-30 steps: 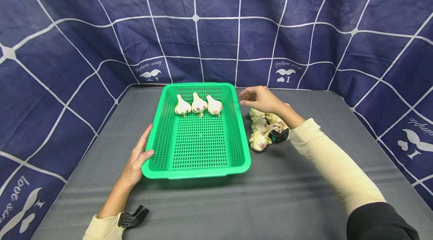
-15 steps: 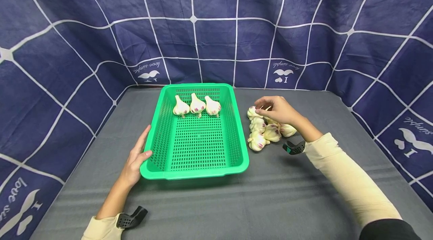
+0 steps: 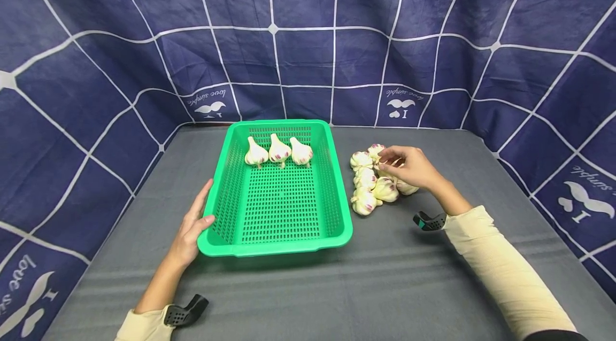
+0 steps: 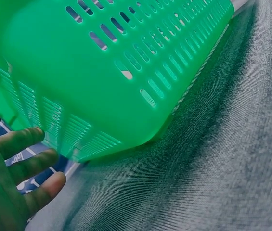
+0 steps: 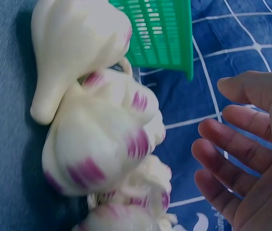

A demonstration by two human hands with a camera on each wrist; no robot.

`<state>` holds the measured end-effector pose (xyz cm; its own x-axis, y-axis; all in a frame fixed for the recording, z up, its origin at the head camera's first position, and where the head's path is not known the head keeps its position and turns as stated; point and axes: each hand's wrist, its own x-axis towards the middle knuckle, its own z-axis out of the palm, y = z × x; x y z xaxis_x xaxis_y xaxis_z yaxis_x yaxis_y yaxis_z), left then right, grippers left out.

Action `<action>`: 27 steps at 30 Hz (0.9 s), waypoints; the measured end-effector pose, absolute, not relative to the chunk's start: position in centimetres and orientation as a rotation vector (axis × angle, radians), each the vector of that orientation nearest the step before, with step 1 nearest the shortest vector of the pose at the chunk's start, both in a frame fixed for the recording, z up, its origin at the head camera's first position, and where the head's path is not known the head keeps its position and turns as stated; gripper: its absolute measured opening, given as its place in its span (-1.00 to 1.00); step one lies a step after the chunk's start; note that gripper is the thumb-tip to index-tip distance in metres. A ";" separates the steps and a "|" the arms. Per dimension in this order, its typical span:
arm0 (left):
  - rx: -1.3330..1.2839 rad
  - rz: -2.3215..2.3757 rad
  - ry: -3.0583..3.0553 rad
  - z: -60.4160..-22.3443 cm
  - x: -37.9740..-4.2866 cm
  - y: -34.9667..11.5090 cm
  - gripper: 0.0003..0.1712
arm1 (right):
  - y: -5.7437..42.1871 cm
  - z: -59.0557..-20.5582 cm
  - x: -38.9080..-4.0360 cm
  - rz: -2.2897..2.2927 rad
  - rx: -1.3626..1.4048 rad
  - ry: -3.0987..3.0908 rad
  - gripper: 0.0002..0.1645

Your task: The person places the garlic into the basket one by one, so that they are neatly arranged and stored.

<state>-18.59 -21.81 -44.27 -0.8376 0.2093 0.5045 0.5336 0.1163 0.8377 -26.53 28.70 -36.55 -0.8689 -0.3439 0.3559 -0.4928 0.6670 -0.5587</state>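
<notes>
Three garlic bulbs (image 3: 279, 152) stand in a row at the far end of the green plastic basket (image 3: 274, 249). My left hand (image 3: 189, 233) lies along the basket's left side, thumb at the rim; in the left wrist view its fingers are extended and spread beside the wall. To the basket's right lies a cluster of several white and purple garlic bulbs (image 3: 364, 200). My right hand (image 3: 414, 169) hovers over the far right part of that cluster and partly hides it. In the right wrist view its relaxed fingers (image 5: 213, 149) hold nothing, apart from the garlic (image 5: 102, 139).
A grey cloth (image 3: 308, 298) covers the table under the basket and garlic. Behind and at both sides hangs a dark blue curtain (image 3: 308, 52) with white grid lines. Black wrist cameras (image 3: 186, 311) sit on both wrists.
My right hand has moved from beside the basket's right rim rightward and nearer, over the garlic cluster, uncovering bulbs at its far end. The left hand stays at the basket.
</notes>
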 end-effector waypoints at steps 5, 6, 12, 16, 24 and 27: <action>-0.722 -1.775 -2.156 -44.3 -18.6 -21.8 -0.20 | 30.1 -37.1 -26.3 0.937 0.654 -2.647 -0.70; -0.721 -1.773 -2.160 -44.3 -18.6 -21.8 -0.20 | 30.5 -37.3 -26.2 0.925 0.646 -2.649 -0.70; -0.722 -1.765 -2.160 -44.1 -18.5 -21.8 -0.20 | 32.5 -37.9 -25.9 0.871 0.569 -2.662 -0.68; -0.730 -1.762 -2.153 -44.1 -18.6 -21.9 -0.20 | 33.6 -38.3 -25.4 0.856 0.519 -2.673 -0.67; -0.733 -1.772 -2.145 -44.1 -18.5 -21.8 -0.20 | 35.4 -39.5 -24.3 0.905 0.405 -2.711 -0.62; -0.735 -1.784 -2.134 -44.0 -18.5 -21.8 -0.20 | 35.8 -40.0 -24.0 0.909 0.376 -2.726 -0.57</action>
<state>-18.48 -21.80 -44.01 -0.8370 0.2106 0.5051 0.5344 0.1159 0.8372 -23.97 35.83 -40.04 -0.9372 -0.1649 0.3073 -0.3164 0.7730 -0.5499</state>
